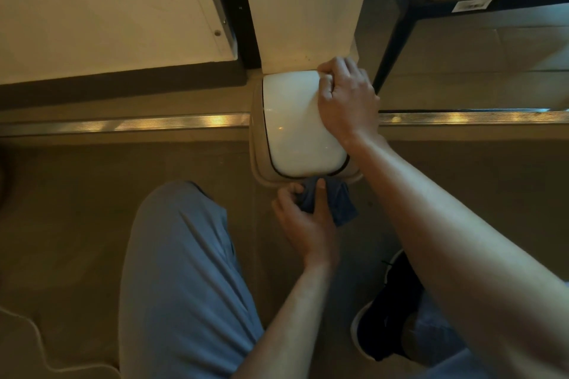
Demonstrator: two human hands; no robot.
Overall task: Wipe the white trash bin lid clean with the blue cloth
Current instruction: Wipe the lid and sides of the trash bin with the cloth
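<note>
The white trash bin lid (294,123) sits on a beige bin (258,144) on the floor against a white pillar. My right hand (346,98) lies over the lid's far right corner, its fingers curled round the lid's edge. My left hand (303,215) grips the dark blue cloth (340,203), bunched up, just below the bin's near rim; the cloth touches that rim's front edge. The thumb lies across the cloth. Part of the cloth is hidden under my fingers.
A white pillar (308,6) rises behind the bin. A metal floor strip (123,123) runs left and right. A dark metal frame leg (397,31) stands at the right. My knee in grey trousers (184,255) and a black shoe (391,308) are near. A white cable (34,329) lies bottom left.
</note>
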